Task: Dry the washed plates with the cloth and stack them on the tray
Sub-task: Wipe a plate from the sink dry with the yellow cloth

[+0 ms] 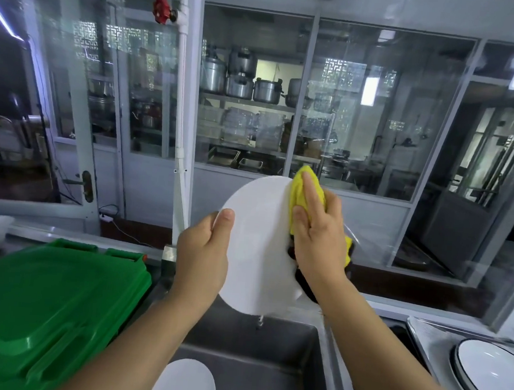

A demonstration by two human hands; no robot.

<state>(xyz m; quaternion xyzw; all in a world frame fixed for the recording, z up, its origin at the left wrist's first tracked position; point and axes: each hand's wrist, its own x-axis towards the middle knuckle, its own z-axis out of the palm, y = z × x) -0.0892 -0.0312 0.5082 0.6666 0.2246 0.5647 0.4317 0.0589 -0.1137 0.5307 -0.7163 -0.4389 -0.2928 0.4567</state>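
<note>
The round, smooth white plate (258,244) is standing near upright above the steel sink (268,349), face toward the camera. The left hand (203,252) is gripping its left rim; the right hand (317,230) is pressing the yellow cloth (303,192) against its right edge. Black-rimmed plates (493,376) are lying on the steel tray (429,334) at near right.

Glass partition walls (364,111) front metal shelves of pots (243,83), with a white pipe (182,127) before them.

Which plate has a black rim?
The plate on the tray at lower right: a thin black line circles its edge. The held plate and the plate in the sink are plain white.
</note>
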